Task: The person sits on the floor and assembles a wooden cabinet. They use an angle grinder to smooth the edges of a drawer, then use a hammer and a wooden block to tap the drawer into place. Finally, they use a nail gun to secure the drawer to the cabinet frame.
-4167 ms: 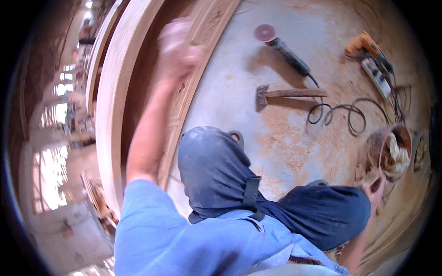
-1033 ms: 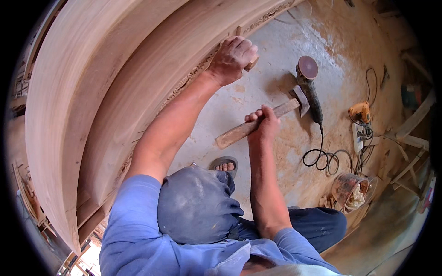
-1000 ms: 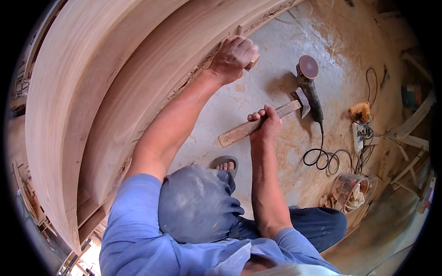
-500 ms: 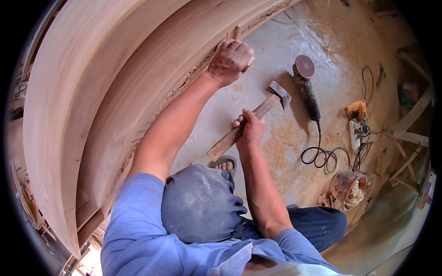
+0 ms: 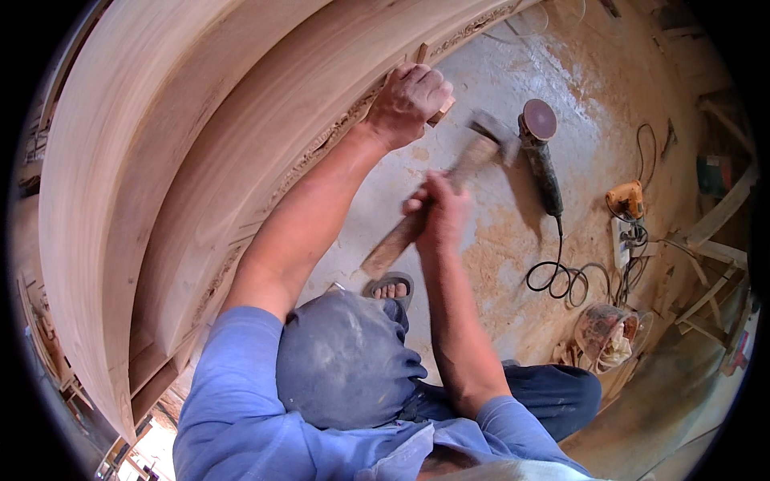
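My left hand (image 5: 411, 103) is closed around a small wooden block (image 5: 441, 111), one end of which sticks out at the right of the fist. It is up against the carved edge of a large curved wooden piece (image 5: 241, 136); the fingers hide where block and edge meet. Lower and to the right, my right hand (image 5: 443, 212) grips a hammer (image 5: 476, 154) by its thick wooden handle. The dark metal head points away from me, apart from the block, and is smeared by motion.
An angle grinder (image 5: 542, 164) with a round disc lies on the dusty floor, its cord coiled nearby. Farther right are an orange power tool (image 5: 626, 198), a white power strip (image 5: 621, 242) and a clear bucket (image 5: 593, 341). Wooden framing (image 5: 718, 228) stands at the right edge.
The hammer and my right hand have moved a little farther from me, and the head is now blurred. My left hand stays at the carved edge. The whole view has shifted slightly.
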Demonstrator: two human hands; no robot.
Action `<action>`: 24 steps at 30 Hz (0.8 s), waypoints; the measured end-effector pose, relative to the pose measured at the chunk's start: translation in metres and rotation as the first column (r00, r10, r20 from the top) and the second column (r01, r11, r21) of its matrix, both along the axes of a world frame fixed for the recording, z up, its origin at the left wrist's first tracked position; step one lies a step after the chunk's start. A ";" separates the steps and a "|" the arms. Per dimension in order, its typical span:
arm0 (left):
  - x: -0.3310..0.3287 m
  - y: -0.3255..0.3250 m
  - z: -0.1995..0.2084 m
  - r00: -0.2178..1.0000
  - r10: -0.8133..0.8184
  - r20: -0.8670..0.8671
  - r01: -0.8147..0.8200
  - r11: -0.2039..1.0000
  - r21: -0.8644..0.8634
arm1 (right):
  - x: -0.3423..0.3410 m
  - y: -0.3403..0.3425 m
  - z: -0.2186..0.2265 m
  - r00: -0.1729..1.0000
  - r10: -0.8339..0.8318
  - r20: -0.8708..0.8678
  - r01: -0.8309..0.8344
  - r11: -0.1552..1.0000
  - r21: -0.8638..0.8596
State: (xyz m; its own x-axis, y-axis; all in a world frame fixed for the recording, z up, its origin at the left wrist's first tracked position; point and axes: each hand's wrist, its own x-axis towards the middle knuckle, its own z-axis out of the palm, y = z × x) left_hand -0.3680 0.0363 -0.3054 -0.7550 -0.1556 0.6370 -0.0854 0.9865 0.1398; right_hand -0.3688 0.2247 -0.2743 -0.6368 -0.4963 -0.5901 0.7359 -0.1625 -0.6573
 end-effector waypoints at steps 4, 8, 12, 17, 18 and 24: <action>0.000 0.002 0.006 0.999 -0.032 0.007 0.032 0.997 0.070 | -0.046 0.041 -0.021 0.898 -0.440 0.003 0.440 0.897 -0.045; -0.009 -0.005 0.004 0.995 -0.100 -0.015 0.101 0.993 0.062 | 0.000 0.004 -0.013 0.988 -0.122 -0.095 0.138 0.973 0.187; -0.005 -0.007 0.007 0.998 -0.065 0.011 0.065 0.998 0.003 | 0.026 -0.017 0.001 0.989 0.146 -0.012 -0.144 0.982 0.127; -0.002 0.004 0.005 1.000 0.016 -0.026 -0.015 0.999 0.045 | -0.007 0.029 -0.016 0.998 -0.046 -0.036 0.050 0.992 0.115; -0.003 0.004 0.003 0.999 0.021 -0.033 -0.020 0.999 0.039 | -0.016 0.037 -0.024 0.992 -0.127 -0.025 0.129 0.984 0.125; -0.003 0.001 0.001 1.000 0.001 -0.006 -0.001 1.000 0.031 | -0.055 0.040 -0.044 0.752 -0.651 0.104 0.652 0.758 0.030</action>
State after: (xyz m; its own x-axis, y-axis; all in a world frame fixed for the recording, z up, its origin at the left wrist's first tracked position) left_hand -0.3714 0.0377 -0.3048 -0.7509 -0.1759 0.6366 -0.0853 0.9816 0.1706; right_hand -0.4240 0.2645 -0.3184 -0.7446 0.0115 -0.6674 0.5120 -0.6317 -0.5820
